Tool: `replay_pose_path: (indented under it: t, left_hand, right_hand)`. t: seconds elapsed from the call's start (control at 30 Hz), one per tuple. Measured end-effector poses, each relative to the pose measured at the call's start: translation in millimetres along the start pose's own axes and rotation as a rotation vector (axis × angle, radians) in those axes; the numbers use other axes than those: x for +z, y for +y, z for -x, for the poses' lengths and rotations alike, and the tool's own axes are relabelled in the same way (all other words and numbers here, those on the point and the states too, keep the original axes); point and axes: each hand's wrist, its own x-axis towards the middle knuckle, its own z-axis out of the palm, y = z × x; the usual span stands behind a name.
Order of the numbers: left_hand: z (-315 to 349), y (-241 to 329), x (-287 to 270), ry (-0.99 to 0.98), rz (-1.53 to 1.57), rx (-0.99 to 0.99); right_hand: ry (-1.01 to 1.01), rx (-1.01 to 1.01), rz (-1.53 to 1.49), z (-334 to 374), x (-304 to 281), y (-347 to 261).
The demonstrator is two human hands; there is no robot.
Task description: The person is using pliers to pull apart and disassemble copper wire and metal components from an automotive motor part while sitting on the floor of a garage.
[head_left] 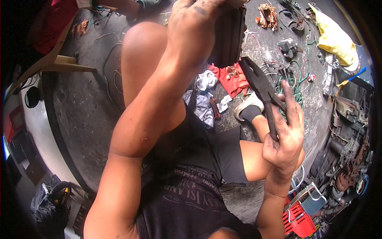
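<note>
Over the right half of the dark floor (75,103), the right hand (285,141) holds up a pair of dark pliers (258,83). Its fingers (293,105) are closed loosely around the handles, one of them reaching up alongside, and the pliers tilt with their head toward the floor's far edge. The left arm stretches over a bent knee (145,42) toward that far edge. The left hand (195,12) is partly cut off by the view, so whether its fingers are open or closed, and on what, I cannot tell; just beside it stands a dark ribbed object (230,40).

On the floor beyond the pliers' head lies a red cloth (238,84) with coppery scraps on it, and a crumpled pale cloth (203,104) lies next to it. A light shoe (247,104) is planted near both. Green wire (296,84) is tangled to the right of the pliers. Toward the far right corner of the floor are a copper bundle (267,18) and a yellow sack (334,38); along the right edge, greasy metal parts (344,147) are heaped, with a red plastic basket (302,223) at the near right corner.
</note>
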Motion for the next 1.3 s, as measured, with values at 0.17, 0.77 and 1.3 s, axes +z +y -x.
replay_pose_path:
  t: [0.17, 0.77, 1.3]
  left_hand:
    - [3.4, 0.6, 10.5, 0.089, 0.0, -0.021]
    - [-1.3, 23.0, 19.2, -0.144, -0.315, -0.294]
    - [23.1, 35.7, -42.9, -0.143, -0.938, -0.555]
  right_hand:
    - [-0.013, -0.04, 0.078, -1.1, -1.0, -0.9]
    - [-0.004, 0.049, -0.013, 3.4, 4.6, 1.9]
    - [-0.073, 0.117, -0.09, 37.4, 11.4, 14.3]
